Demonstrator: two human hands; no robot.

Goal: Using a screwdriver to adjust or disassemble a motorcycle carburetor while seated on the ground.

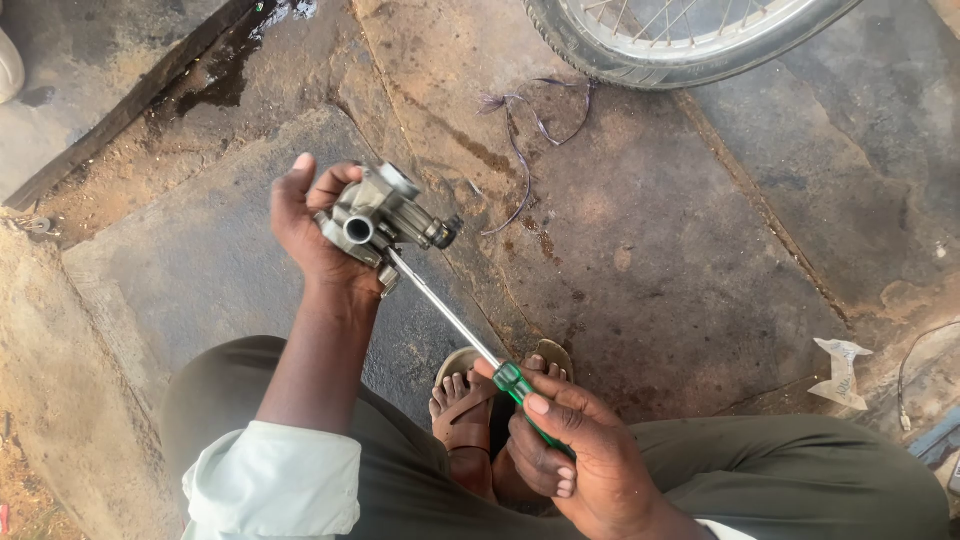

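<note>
Grey metal carburetor (385, 215) gripped in left hand (310, 225); right hand (575, 450) fisted round green-handled screwdriver (470, 335), tip at its underside.

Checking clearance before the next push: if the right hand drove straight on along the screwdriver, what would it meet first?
Right hand follows the screwdriver to the metal carburetor in the left hand; the tip seems already there, though depth is unclear.

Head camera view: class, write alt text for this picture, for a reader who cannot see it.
A seated person's left hand holds up a small grey metal engine part while the right hand drives a green-handled screwdriver into its underside. Below are sandalled feet on stained concrete ground, with a spoked wheel at the top.
</note>
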